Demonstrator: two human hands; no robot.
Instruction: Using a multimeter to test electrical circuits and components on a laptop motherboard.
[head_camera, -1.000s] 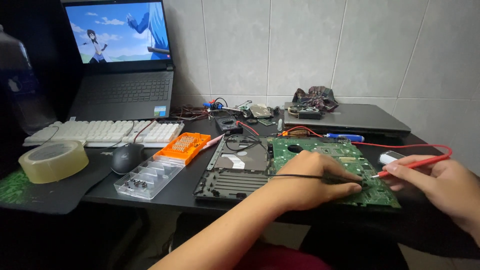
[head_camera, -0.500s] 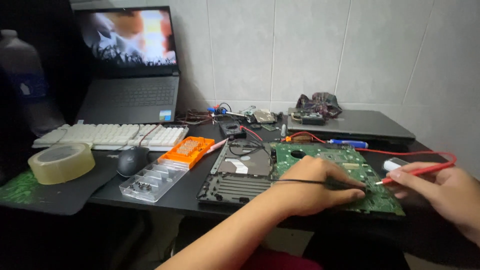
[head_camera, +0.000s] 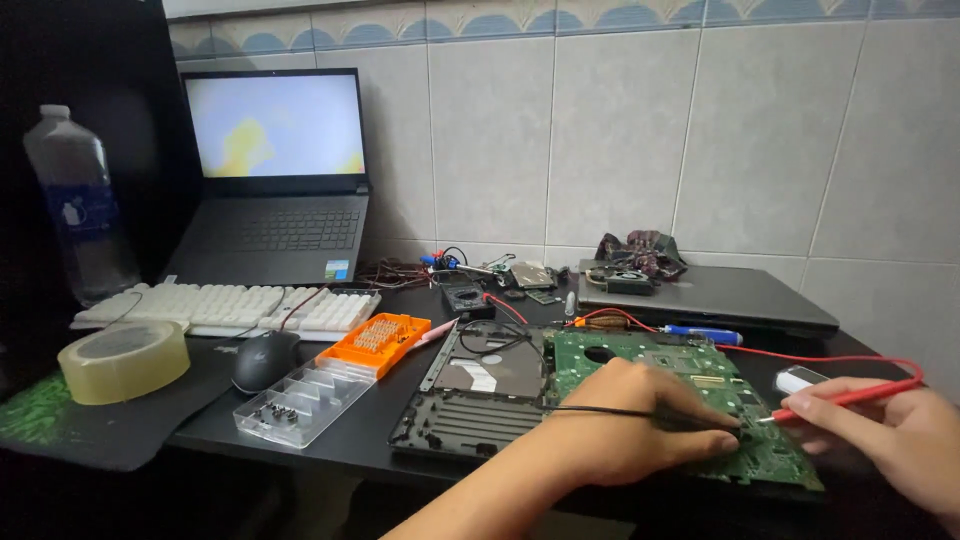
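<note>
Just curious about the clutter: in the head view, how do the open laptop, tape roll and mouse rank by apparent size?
1. Open laptop
2. Tape roll
3. Mouse, though the tape roll sits slightly nearer the camera.

Red probe (head_camera: 850, 396) & black probe (head_camera: 640, 413) tips on green board (head_camera: 690, 385).

My setup sits against a tiled wall (head_camera: 620, 140), big off-white glossy tiles with grey grout lines, and a strip of trim tiles (head_camera: 560, 18) with a blue wavy pattern running along the top. The desk (head_camera: 330, 440) is black and pushed right up to that wall. Everything off to my left is just dark, can't make out what's there, and it's pitch black under the desk edge too. Lighting is soft and even, with a faint sheen on the tiles.
</note>
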